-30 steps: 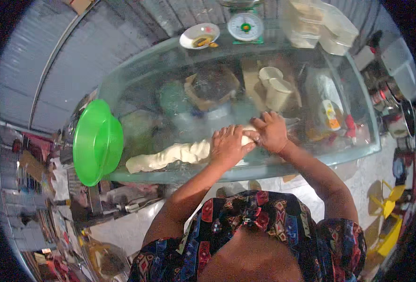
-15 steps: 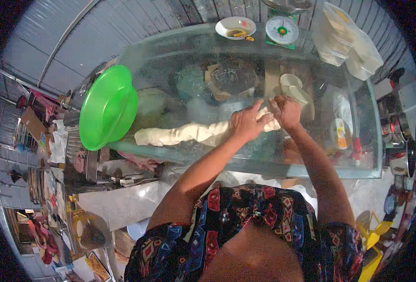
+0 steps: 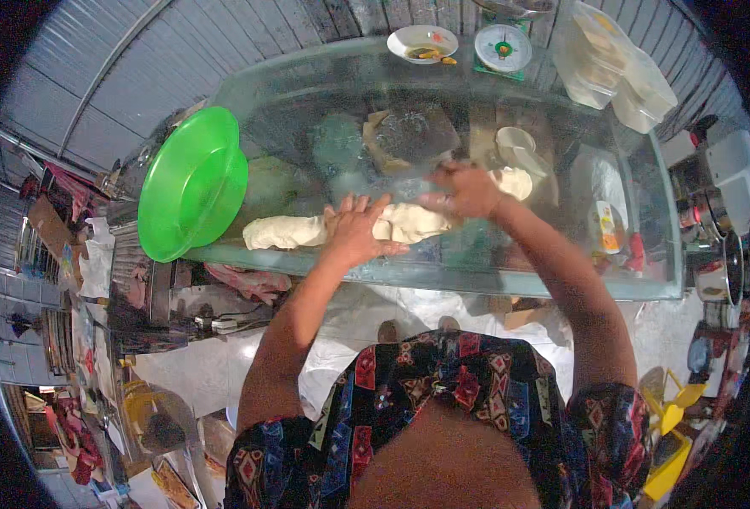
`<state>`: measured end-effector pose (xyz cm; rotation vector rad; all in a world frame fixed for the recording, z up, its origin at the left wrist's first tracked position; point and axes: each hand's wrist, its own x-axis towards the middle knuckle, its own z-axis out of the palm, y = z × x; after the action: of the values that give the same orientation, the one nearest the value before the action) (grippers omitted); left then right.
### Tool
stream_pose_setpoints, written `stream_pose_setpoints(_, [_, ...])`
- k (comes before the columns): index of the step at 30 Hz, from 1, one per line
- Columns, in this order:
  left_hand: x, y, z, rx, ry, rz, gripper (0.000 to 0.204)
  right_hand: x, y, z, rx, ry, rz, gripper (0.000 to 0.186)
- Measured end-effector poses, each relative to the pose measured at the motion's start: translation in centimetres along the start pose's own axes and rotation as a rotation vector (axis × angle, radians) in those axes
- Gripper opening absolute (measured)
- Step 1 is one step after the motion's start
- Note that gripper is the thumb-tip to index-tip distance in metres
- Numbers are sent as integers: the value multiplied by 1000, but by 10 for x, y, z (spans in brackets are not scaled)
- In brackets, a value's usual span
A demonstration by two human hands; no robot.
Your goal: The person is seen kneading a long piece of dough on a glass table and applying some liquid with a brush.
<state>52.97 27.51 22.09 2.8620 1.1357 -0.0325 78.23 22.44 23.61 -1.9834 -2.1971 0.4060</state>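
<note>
A long, lumpy roll of pale dough (image 3: 286, 232) lies across the glass tabletop in front of me. My left hand (image 3: 358, 233) rests over its middle, fingers spread and thumb out along the near side. Close to the right end of the roll, my right hand (image 3: 470, 193) is smeared by motion, so its fingers and anything in them cannot be made out. Just beyond that hand's right side sits a rounded lump of dough (image 3: 515, 182). Whether it joins the roll is hidden by the hand.
A green plastic basin (image 3: 192, 187) stands tilted at the table's left. Along the far edge are a white bowl (image 3: 423, 44), a dial scale (image 3: 503, 48) and clear plastic tubs (image 3: 616, 72). A translucent cup (image 3: 515, 140) shows near the dough lump.
My left hand has moved left along the roll. My right hand has shifted left from the roll's right end, where the rounded lump now shows separately to the right of it.
</note>
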Motion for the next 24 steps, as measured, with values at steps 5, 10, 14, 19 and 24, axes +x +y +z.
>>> stream_pose_setpoints(5, [-13, -4, 26, 60, 420, 85, 85, -23, -17, 44, -228, 340, -220, 79])
stream_pose_setpoints(10, [-8, -12, 34, 39, 345, 77, 69, -30, -26, 49, -261, 490, -270, 74])
stream_pose_setpoints(14, [11, -19, 31, -32, 362, 127, 58, -18, -18, 45, -165, 409, -222, 57])
stream_pose_setpoints(19, [47, -35, 21, -205, 73, 46, 53, 26, -3, 38, -89, 310, -214, 49])
stream_pose_setpoints(24, [55, -30, 21, -340, 199, -140, 34, 40, 1, 37, 16, 278, -64, 52])
